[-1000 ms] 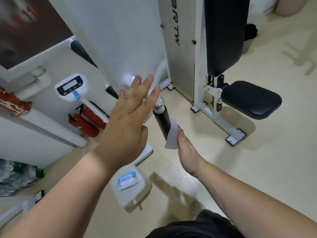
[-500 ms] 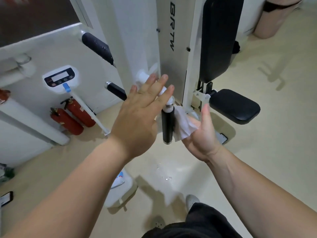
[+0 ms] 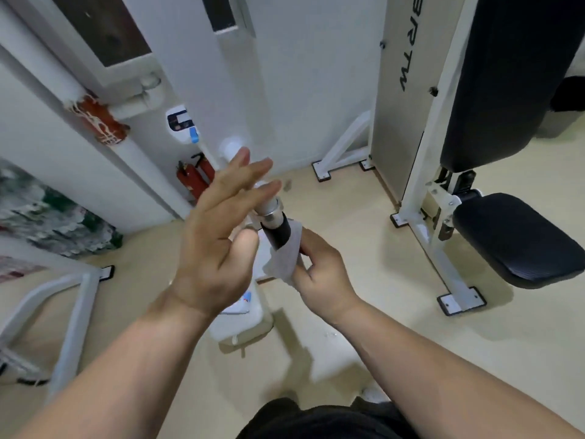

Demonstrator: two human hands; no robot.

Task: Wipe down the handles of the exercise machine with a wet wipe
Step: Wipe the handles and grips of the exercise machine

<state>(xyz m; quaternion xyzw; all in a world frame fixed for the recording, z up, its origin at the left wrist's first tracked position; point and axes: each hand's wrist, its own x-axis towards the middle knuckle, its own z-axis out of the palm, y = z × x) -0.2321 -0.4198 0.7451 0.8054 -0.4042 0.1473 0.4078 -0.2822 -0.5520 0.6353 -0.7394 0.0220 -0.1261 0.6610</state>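
Note:
A black rubber handle [image 3: 278, 231] with a chrome collar [image 3: 270, 208] sticks out from the white machine arm at the middle of the view. My right hand [image 3: 323, 274] grips a white wet wipe [image 3: 286, 258] wrapped round the lower end of that handle. Just left of the handle, my left hand [image 3: 218, 239] is held up with fingers straight and spread, its fingertips beside the chrome collar; whether they touch it is unclear. The handle's tip is hidden under the wipe.
The machine's black seat [image 3: 519, 239] and backrest [image 3: 503, 74] stand on a white frame at the right. A white pack with a blue label [image 3: 243, 308] lies on the floor below my hands. Red fire extinguishers [image 3: 193, 177] stand by the wall. Another white frame [image 3: 72, 308] stands at the left.
My right hand has closed round the wipe on the handle's lower end; half a second ago it held the wipe open-palmed beside the handle. The view has swung, and my left hand stays spread.

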